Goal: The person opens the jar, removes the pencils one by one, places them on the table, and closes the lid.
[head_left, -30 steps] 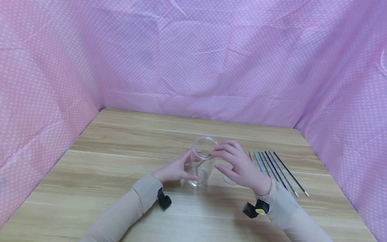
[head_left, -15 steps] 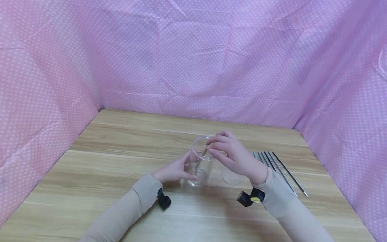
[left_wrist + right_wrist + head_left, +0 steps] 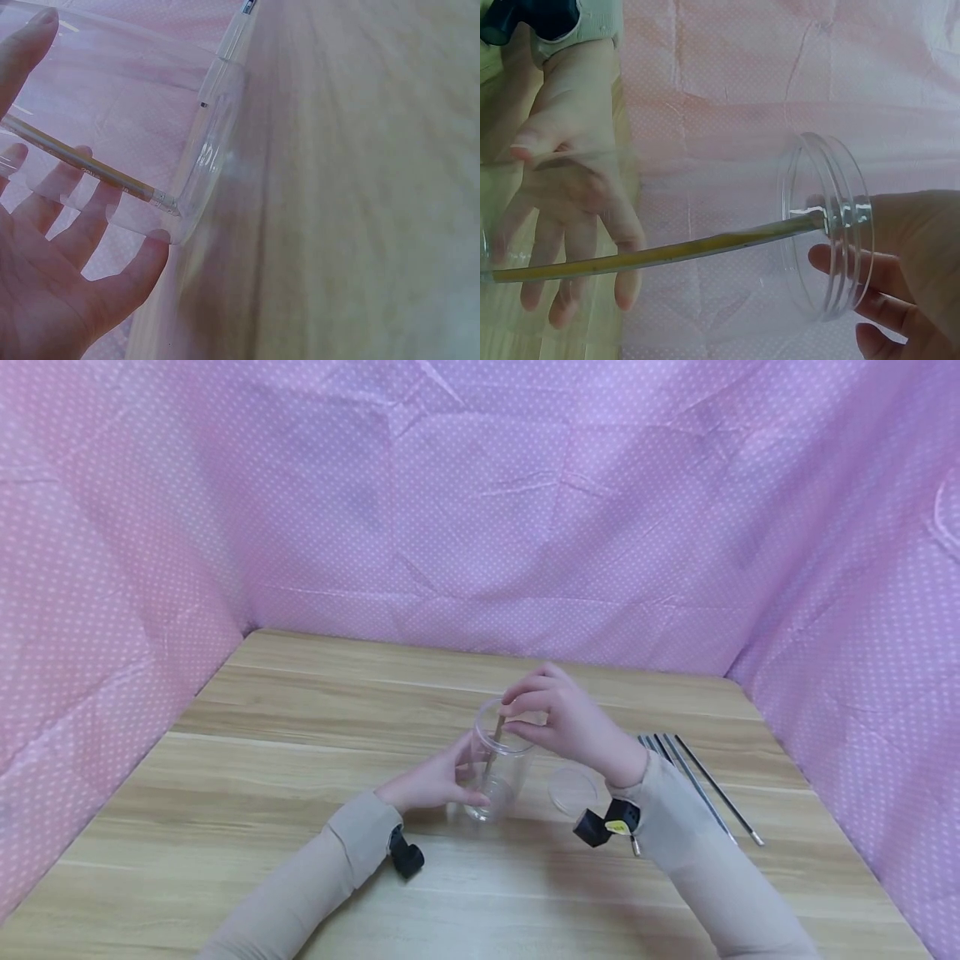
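Note:
A clear plastic jar (image 3: 517, 770) stands on the table, its ringed mouth facing up. My left hand (image 3: 431, 783) holds it low on the side; in the left wrist view the fingers spread around its wall. Inside leans a yellow-brown pencil (image 3: 94, 169), its metal-banded eraser end down at the jar's base. My right hand (image 3: 570, 722) pinches the pencil's upper end at the mouth. Through the wall in the right wrist view, the pencil (image 3: 660, 255) slants the length of the jar.
A clear round lid (image 3: 573, 791) lies flat just right of the jar. Further right, several dark and silver pencils (image 3: 716, 785) lie side by side, partly covered by the right sleeve (image 3: 686, 827). Pink dotted cloth (image 3: 480, 527) surrounds the wooden table (image 3: 337, 693).
My right hand has moved left and up over the jar's mouth, and the pencil stands steeper in the jar. More of the lid shows now. The left hand and jar stay nearly in place.

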